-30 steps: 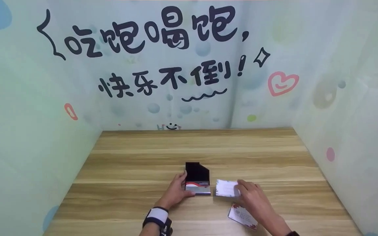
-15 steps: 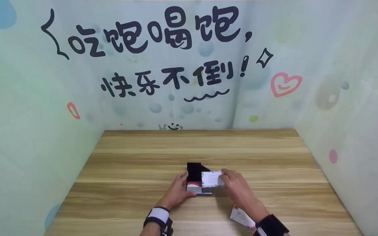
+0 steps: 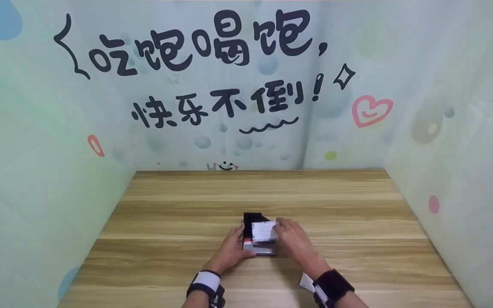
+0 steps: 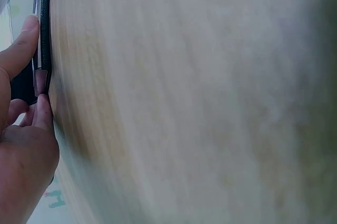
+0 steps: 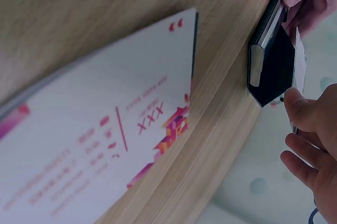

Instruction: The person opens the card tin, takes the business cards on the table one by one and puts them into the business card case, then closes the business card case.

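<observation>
A black business card case (image 3: 252, 220) lies with its flap laid back on the table. My left hand (image 3: 228, 253) grips its left side, thumb along the near edge and fingers at the far side. In the left wrist view, the case's dark edge (image 4: 45, 29) stands between thumb and fingers. My right hand (image 3: 294, 243) pinches the right end of a white business card (image 3: 262, 231), tilted over the case. Whether it is one card or a thin stack cannot be told. The right wrist view shows this card (image 5: 299, 63) above the case's black inside (image 5: 274, 58).
Another white business card (image 5: 89, 145) with red print, apparently on a stack, lies on the wooden table (image 3: 165, 214) near the front. In the head view my right wrist strap (image 3: 333, 287) covers most of that card (image 3: 306, 281). Printed cloth walls (image 3: 41, 179) enclose the table.
My right hand has carried the white card leftward from beside the case to over it. The left hand keeps its hold on the case. The right forearm now covers more of the card on the table.
</observation>
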{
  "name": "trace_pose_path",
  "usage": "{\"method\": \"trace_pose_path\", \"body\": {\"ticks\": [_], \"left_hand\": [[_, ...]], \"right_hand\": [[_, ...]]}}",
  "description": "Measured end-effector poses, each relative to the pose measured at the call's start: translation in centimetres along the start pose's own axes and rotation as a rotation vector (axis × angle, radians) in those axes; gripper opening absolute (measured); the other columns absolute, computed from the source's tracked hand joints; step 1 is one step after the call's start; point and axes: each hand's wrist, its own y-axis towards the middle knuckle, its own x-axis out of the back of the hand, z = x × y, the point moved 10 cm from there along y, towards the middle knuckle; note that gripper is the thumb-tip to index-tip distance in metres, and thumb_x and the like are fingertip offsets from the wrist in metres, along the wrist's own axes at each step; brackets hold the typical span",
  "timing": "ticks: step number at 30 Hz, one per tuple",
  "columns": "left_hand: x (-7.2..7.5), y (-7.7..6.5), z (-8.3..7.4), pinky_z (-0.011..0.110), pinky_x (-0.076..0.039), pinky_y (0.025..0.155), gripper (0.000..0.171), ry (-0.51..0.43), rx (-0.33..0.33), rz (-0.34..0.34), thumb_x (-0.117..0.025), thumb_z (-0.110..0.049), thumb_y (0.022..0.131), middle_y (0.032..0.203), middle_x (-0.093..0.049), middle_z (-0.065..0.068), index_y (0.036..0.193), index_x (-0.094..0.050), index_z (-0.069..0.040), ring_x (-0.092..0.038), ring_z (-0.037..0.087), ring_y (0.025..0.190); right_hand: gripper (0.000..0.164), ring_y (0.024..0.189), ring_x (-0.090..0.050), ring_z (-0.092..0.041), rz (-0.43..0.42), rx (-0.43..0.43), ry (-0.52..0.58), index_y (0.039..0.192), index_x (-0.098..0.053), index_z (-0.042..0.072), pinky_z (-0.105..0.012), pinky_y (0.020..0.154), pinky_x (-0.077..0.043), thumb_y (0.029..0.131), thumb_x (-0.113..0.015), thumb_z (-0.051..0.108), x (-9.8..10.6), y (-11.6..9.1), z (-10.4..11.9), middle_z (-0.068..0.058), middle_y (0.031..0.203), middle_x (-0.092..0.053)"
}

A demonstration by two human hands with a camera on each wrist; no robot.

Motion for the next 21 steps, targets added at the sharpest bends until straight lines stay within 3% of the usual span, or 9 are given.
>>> {"method": "trace_pose_path", "body": {"ticks": [9, 15, 21], "left_hand": [[0.2, -0.2, -0.4, 0.046, -0.032, 0.108, 0.086, 0.040, -0.055, -0.017, -0.076, -0.015, 0.071, 0.130, -0.037, 0.025, 0.138, -0.028, 0.010, -0.041, 0.038, 0.124], [0.6, -0.3, -0.6, 0.049, -0.030, 0.108, 0.082, 0.139, -0.060, -0.047, -0.077, -0.019, 0.070, 0.130, -0.042, 0.022, 0.136, -0.035, 0.007, -0.041, 0.036, 0.124], [0.5, -0.2, -0.6, 0.050, -0.030, 0.108, 0.080, 0.143, -0.051, -0.040, -0.076, -0.019, 0.071, 0.131, -0.043, 0.021, 0.137, -0.036, 0.003, -0.040, 0.035, 0.124]], "right_hand": [[0.038, 0.098, -0.057, -0.027, 0.114, -0.063, 0.035, 0.096, -0.062, 0.004, -0.038, 0.084, -0.053, 0.062, -0.064, -0.013, -2.4, 1.2, 0.5, -0.014, 0.110, -0.059], [0.040, 0.093, -0.058, -0.025, 0.128, -0.081, 0.050, 0.096, -0.062, 0.005, -0.037, 0.080, -0.053, 0.059, -0.068, -0.009, -3.2, 1.4, 0.7, -0.011, 0.105, -0.059], [0.044, 0.093, -0.058, -0.025, 0.145, -0.093, 0.046, 0.099, -0.062, 0.006, -0.039, 0.078, -0.051, 0.058, -0.073, -0.004, -3.9, 1.3, 0.6, -0.011, 0.105, -0.059]]}}
